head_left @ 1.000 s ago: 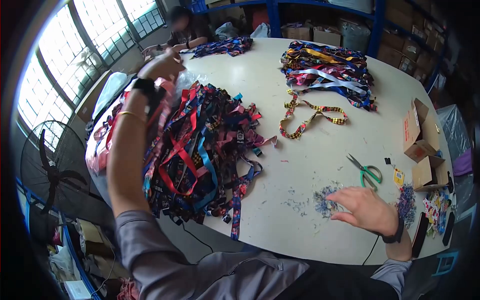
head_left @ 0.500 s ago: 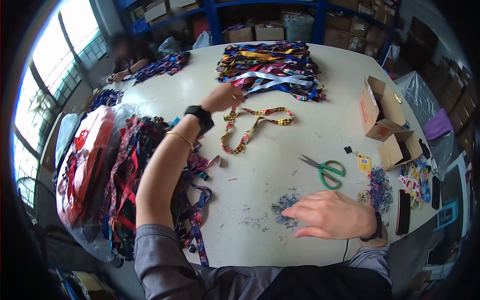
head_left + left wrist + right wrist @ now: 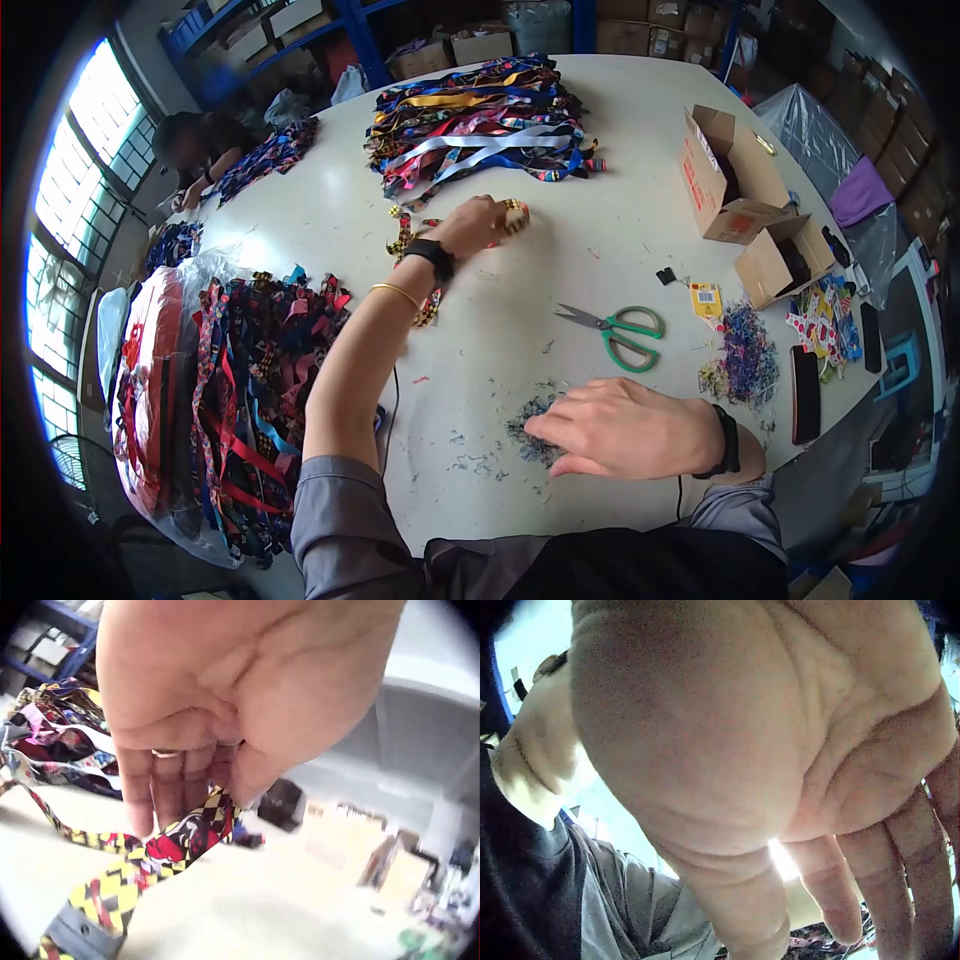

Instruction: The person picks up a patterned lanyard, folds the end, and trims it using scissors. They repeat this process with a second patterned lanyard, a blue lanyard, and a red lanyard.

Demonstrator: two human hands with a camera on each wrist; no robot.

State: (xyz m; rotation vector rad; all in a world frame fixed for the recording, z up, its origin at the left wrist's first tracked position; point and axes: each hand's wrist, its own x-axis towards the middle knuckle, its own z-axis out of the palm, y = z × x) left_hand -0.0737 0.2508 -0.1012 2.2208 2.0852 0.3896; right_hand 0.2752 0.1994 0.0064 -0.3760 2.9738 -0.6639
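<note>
In the head view my left hand (image 3: pixel 468 230) is stretched out over the middle of the table, holding a yellow-and-black checked lanyard (image 3: pixel 402 238). The left wrist view shows thumb and fingers pinching the printed strap (image 3: pixel 105 892), which has red figures and a grey buckle-like piece. Part of it trails off toward the left there. My right hand (image 3: pixel 630 432) is palm down with fingers extended, over a small heap of thread scraps (image 3: pixel 532 408). Nothing is in its palm in the right wrist view. Green-handled scissors (image 3: pixel 608 323) lie beyond the right hand.
A thick pile of lanyards (image 3: pixel 265 410) lies at left beside a clear bag (image 3: pixel 150 400) of red ones. Another stack (image 3: pixel 470 120) lies at the back. Open cardboard boxes (image 3: pixel 735 190), thread clippings (image 3: pixel 748 355) and a dark bar (image 3: pixel 805 395) are at right. Another person sits far left.
My left hand has come from above the left pile across to the checked lanyard and taken hold of it. My right hand has stayed over the scraps. The head view has shifted right.
</note>
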